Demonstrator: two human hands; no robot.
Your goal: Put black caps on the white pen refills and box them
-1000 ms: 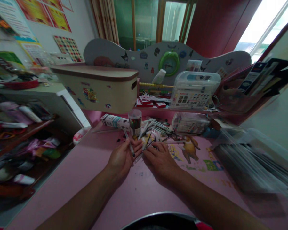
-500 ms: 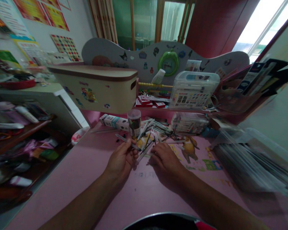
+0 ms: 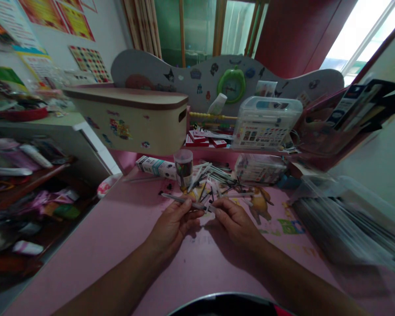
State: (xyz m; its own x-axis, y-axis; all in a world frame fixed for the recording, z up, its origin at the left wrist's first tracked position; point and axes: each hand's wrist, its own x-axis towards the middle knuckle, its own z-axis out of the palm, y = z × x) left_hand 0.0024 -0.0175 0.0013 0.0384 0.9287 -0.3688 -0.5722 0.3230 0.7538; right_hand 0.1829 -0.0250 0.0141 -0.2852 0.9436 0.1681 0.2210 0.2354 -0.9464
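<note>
My left hand [image 3: 175,221] is closed round a slim pen [image 3: 184,201] with a greyish, see-through barrel. The pen lies nearly level, its dark end pointing to the right. My right hand [image 3: 233,219] pinches a small dark-and-clear pen part [image 3: 212,207] right at that end. Whether the two pieces touch, I cannot tell. Just beyond my fingers spreads a loose pile of pen barrels and dark thin sticks [image 3: 213,175]. A clear cup [image 3: 183,166] with small dark pieces in it stands at the pile's left side.
A long patterned carton [image 3: 156,166] lies behind the cup. Clear cases [image 3: 260,169] sit at the back right. On the right, an open plastic bin [image 3: 349,232] holds many thin rods. A cream storage box [image 3: 128,123] rests on the shelf above the pink desk [image 3: 112,245].
My right hand has lifted from beside the pile and now pinches a small part against the pen's end. The pen in my left hand has shifted right and turned more level.
</note>
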